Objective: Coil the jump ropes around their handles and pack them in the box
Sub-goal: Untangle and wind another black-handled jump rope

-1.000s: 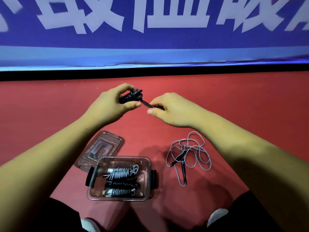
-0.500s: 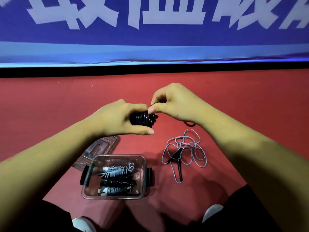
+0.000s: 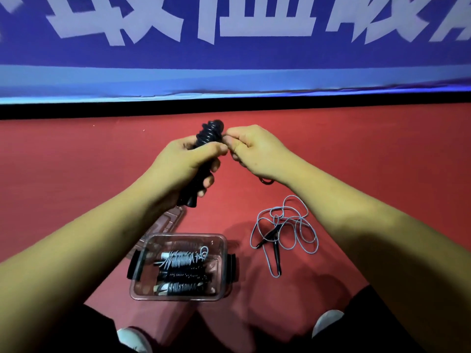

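Tightly, left grip (image 3: 178,169) clasps black rope (image 3: 210,132); right grip (image 3: 254,151) pinches it.

Showing the left forearm (image 3: 84,245) and the right forearm (image 3: 369,225) bare all the way back to the near edges of view. Showing the left hand (image 3: 178,164) and the right hand (image 3: 254,149) bare too. Wearing black cloth over both legs, filling the lower left corner on the left leg (image 3: 58,329) and the lower right on the right leg (image 3: 387,324). Looking matte and very dark, too shadowy for telling trousers from shorts. Sporting pale shoes with rounded whitish toes, left shoe (image 3: 130,338) and right shoe (image 3: 327,321), just poking out beside the black cloth.
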The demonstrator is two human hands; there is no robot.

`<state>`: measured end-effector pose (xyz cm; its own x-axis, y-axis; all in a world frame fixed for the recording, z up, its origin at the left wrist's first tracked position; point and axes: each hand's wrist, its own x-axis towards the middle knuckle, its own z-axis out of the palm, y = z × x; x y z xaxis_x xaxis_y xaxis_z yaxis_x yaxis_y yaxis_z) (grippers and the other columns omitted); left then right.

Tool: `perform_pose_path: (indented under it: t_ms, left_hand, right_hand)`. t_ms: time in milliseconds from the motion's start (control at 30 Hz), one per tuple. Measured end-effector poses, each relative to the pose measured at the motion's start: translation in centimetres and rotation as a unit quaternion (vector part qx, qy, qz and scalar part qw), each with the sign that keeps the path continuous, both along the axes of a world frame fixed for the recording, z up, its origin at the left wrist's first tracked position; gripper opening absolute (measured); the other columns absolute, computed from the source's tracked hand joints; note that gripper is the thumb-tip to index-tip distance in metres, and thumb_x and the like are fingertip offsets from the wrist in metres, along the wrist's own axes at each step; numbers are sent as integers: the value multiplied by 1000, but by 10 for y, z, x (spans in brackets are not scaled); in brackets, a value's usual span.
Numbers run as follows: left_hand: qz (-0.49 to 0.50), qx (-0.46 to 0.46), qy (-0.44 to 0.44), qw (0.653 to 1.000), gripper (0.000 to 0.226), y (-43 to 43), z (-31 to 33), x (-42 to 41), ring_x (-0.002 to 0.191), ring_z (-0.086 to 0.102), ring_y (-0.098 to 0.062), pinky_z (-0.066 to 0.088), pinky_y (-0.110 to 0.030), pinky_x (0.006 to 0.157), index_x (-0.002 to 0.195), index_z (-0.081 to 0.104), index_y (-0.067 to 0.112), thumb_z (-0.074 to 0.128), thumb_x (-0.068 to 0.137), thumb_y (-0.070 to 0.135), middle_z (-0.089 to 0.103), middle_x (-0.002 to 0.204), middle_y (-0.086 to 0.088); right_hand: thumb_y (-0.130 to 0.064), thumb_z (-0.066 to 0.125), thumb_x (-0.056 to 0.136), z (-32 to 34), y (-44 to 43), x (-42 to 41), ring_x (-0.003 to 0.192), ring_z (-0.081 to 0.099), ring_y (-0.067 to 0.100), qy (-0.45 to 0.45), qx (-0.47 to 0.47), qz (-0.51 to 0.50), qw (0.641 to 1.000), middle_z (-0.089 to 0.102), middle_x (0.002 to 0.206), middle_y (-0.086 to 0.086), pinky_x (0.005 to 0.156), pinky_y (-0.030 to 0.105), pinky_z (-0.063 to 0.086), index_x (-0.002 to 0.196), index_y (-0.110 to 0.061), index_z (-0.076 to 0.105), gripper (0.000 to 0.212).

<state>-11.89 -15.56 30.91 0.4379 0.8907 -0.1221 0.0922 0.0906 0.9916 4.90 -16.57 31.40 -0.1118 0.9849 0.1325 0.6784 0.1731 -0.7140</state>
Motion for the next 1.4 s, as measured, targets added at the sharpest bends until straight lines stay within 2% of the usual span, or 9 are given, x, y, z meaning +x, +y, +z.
perform_pose_path:
  t_ms: [167, 500, 700, 833, 933, 1033, 1133, 1267, 1400]
  left_hand:
    - [14, -99, 82, 992, 11, 15, -7, -9, 40, 40, -15, 31, -19, 42, 74, 69, 19, 67, 85, 16, 48, 59, 2]
    - [-10, 36, 230, 972, 11, 5, -21, -6, 37, 49, -16, 37, -22, 38, 94, 63, 11, 69, 86, 14, 56, 62, -2]
    - [-64, -183, 114, 974, 20, 13, -20, 0, 46, 48, -15, 42, -24, 42, 86, 57, 13, 71, 88, 26, 51, 67, -3]
    - [-92, -289, -2, 953, 15, 18, -14, -3, 47, 51, -12, 47, -22, 41, 79, 54, 10, 64, 88, 17, 53, 62, -2]
    - [-39, -218, -15, 975, 29, 18, -18, -5, 52, 56, -17, 48, -27, 44, 94, 51, 7, 74, 77, 9, 57, 74, -8]
    - [64, 3, 123, 990, 36, 15, -23, -5, 44, 60, -17, 45, -25, 38, 100, 54, 6, 82, 78, 14, 64, 73, -13]
    - [39, 190, 266, 944, 30, 17, -22, -10, 46, 64, -11, 41, -18, 36, 100, 66, 20, 83, 77, 29, 67, 66, 1]
    - [-99, 189, 438, 873, 30, 23, -26, -13, 54, 70, -14, 53, -24, 44, 99, 69, 20, 81, 78, 38, 70, 70, -1]
    - [-240, 256, 512, 784, 35, 28, -23, -17, 82, 68, -18, 56, -35, 79, 110, 69, 23, 81, 78, 30, 73, 94, 2]
  right_hand:
    - [-18, 41, 103, -6, -1, -17, 58, 46, 17, -86, -78, 23, 993, 54, 70, 3, 59, 29, 37, 82, -13, 59, 28]
    - [-22, 50, 96, -6, -22, -6, 72, 52, 33, -296, -54, 49, 952, 49, 66, 3, 61, 32, 34, 67, -17, 42, 31]
    - [-32, 52, 97, 1, -27, -2, 99, 63, 39, -436, 39, -3, 899, 66, 107, 13, 74, 37, 44, 112, -18, 62, 23]
    - [-9, 49, 89, 1, -23, 1, 95, 63, 37, -421, 22, -20, 907, 65, 104, 11, 73, 37, 45, 105, -19, 60, 22]
    - [-16, 50, 95, 2, -22, 2, 95, 63, 37, -425, 15, -22, 905, 66, 105, 11, 71, 35, 40, 108, -23, 63, 20]
    - [-21, 51, 97, 7, -21, -1, 96, 63, 38, -450, 33, -5, 893, 67, 105, 11, 69, 33, 37, 108, -21, 64, 17]
    - [-8, 49, 91, 11, -22, -5, 94, 64, 36, -461, 48, 18, 886, 67, 104, 9, 68, 34, 41, 104, -21, 63, 23]
    - [-7, 51, 86, 5, -27, -14, 98, 65, 32, -470, 40, 88, 877, 68, 107, 5, 75, 35, 48, 108, -25, 65, 32]
    - [-15, 57, 88, -5, -24, -14, 96, 63, 25, -432, 35, 150, 888, 62, 95, -9, 73, 34, 48, 101, -30, 68, 23]
